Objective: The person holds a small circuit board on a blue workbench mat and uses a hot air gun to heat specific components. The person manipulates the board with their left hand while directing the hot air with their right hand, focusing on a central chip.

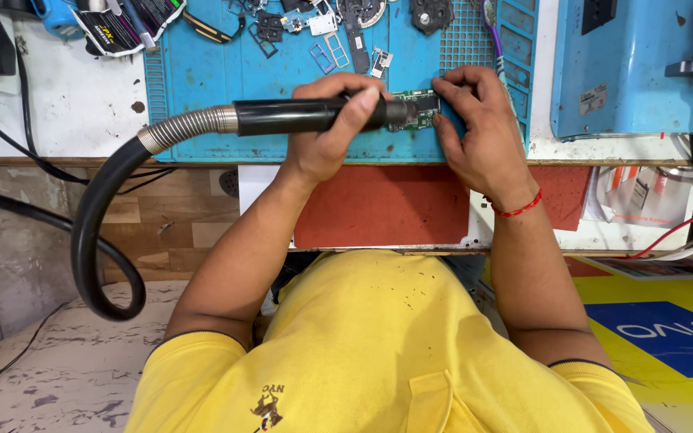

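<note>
My left hand (pixel 326 128) grips a black hot-air wand (pixel 298 115) with a ribbed metal collar and a thick black hose (pixel 94 232) that loops down to the left. The wand's tip points right at a small green circuit board (pixel 422 109) lying on the blue work mat (pixel 202 80). My right hand (pixel 479 128), with a red thread around its wrist, pinches the board's right edge with its fingertips and holds it down on the mat. A thin purple tool (pixel 492 32) runs up from behind this hand; I cannot tell whether the hand holds it.
Small phone parts, frames and a dark disc (pixel 431 12) lie along the mat's far edge. A red pad (pixel 387 204) covers a pull-out shelf below the bench edge. A blue box-shaped device (pixel 627 64) stands at right; red and white wires (pixel 683 232) hang beneath it.
</note>
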